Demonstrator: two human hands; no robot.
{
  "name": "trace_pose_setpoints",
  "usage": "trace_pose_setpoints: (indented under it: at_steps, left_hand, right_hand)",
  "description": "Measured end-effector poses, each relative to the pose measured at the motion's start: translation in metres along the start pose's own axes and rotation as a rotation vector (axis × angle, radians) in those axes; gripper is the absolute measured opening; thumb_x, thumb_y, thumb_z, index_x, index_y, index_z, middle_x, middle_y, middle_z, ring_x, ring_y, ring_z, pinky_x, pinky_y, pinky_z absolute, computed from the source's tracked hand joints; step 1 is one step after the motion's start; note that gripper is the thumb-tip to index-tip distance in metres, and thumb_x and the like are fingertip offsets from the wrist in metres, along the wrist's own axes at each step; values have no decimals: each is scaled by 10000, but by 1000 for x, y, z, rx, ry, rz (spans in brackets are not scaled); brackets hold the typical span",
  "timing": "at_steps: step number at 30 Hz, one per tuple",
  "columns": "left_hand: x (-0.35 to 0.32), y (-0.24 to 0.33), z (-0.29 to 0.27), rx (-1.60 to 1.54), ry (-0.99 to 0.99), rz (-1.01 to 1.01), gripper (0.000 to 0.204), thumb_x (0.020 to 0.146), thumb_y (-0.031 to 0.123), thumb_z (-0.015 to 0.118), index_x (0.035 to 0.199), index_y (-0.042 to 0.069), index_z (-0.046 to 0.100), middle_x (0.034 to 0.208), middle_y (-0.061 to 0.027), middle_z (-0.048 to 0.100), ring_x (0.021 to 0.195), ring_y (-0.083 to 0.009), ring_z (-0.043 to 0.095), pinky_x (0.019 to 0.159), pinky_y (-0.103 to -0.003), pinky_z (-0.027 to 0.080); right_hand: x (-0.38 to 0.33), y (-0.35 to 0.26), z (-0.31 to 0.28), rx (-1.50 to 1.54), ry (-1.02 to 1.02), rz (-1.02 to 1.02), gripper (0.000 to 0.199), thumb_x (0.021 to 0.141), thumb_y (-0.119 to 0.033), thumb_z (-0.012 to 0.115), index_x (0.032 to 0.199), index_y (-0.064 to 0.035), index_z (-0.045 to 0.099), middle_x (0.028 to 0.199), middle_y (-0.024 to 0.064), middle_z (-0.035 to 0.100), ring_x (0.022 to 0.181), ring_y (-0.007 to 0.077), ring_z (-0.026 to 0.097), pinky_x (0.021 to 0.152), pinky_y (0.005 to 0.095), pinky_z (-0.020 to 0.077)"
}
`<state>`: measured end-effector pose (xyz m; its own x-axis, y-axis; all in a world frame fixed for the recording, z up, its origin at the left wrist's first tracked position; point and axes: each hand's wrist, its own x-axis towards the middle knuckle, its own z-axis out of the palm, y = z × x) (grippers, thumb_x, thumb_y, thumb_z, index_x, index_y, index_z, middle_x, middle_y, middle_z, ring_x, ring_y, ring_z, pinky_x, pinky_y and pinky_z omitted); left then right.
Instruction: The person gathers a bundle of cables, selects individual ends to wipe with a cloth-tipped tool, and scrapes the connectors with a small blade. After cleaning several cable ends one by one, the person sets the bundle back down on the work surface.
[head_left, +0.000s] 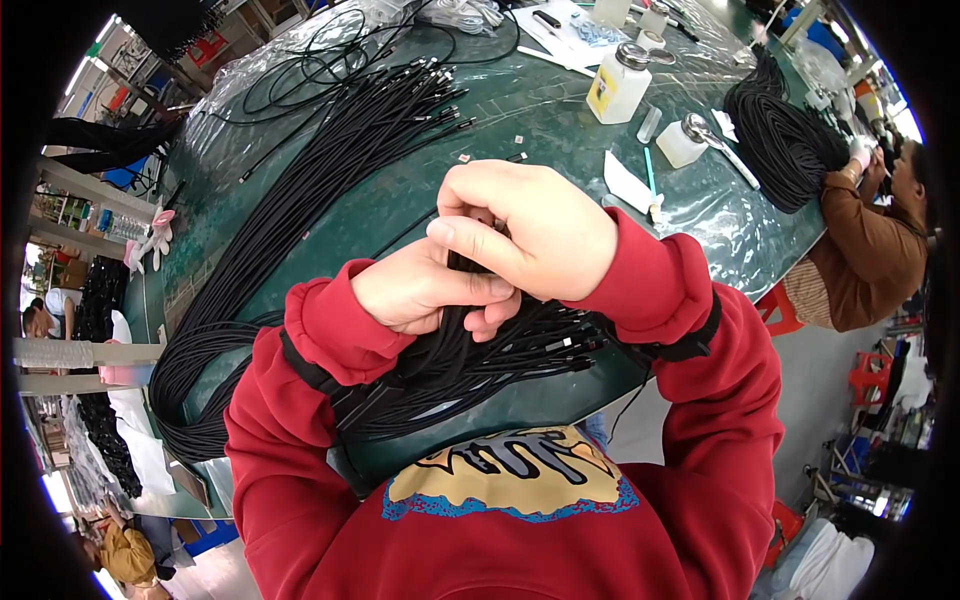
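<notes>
My left hand [415, 287] and my right hand [535, 222] meet over the middle of the table. Both are closed round a black cable [456, 262], of which only a short dark stretch shows between the fingers. The right hand lies over the left, its thumb pointing left; the left thumb points right. Under my hands, close to my body, lies a pile of black cables [470, 375] with metal plugs at its right end. A long bundle of black cables [290, 200] curves along my left, its plugs fanned out at the far end.
White bottles with metal caps [620, 85] [682, 142] stand far right, near tweezers [738, 160] and a white paper piece [628, 183]. A coiled black cable bundle [785, 140] lies beyond them. At the right table edge a person in brown [870, 245] is at work. Clear plastic sheeting covers the green table [540, 145].
</notes>
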<state>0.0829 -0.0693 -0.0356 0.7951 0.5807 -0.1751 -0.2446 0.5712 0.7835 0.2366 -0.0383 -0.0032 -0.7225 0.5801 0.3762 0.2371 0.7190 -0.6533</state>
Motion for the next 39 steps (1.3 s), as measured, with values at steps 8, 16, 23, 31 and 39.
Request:
trace_pose_setpoints:
  at_steps: [8, 16, 23, 31, 39]
  left_hand:
    - [-6, 11, 6, -7, 48, -51, 179, 818, 106, 497, 912, -45, 495, 669, -70, 517, 571, -135, 502, 538, -262, 435]
    - [-10, 12, -1, -16, 122, 32, 221, 817, 125, 502, 950, -51, 489, 712, -95, 545, 634, -163, 548, 589, -277, 466]
    - [-13, 19, 12, -64, 200, -6, 242, 817, 127, 501, 981, -48, 476, 858, -188, 574, 777, -246, 591, 702, -324, 487]
    - [-13, 14, 18, 4, 209, -18, 266, 826, 140, 492, 1019, -40, 462, 881, -193, 564, 796, -277, 586, 720, -329, 487]
    - [-8, 5, 8, 79, 71, -48, 207, 824, 120, 499, 965, -32, 499, 795, -103, 558, 673, -173, 568, 581, -261, 474]
  right_hand:
    - [2, 13, -3, 572, 47, 170, 325, 839, -285, 474, 934, 25, 500, 718, 74, 531, 700, 179, 520, 611, 293, 421]
    - [-10, -2, -21, 375, -7, 469, 250, 790, -153, 568, 942, 25, 480, 734, 25, 545, 668, 87, 518, 578, 203, 416]
    - [-19, -3, -17, 741, 101, 520, 184, 761, -77, 583, 893, 6, 485, 704, 10, 541, 587, 42, 506, 508, 155, 406]
    - [-19, -3, -26, 705, -18, 609, 192, 794, -83, 532, 947, 21, 483, 744, 35, 559, 571, 59, 516, 493, 166, 417]
    - [-9, -3, -1, 657, -37, 227, 356, 861, -227, 448, 1116, 21, 439, 913, 103, 553, 712, 128, 554, 605, 236, 459]
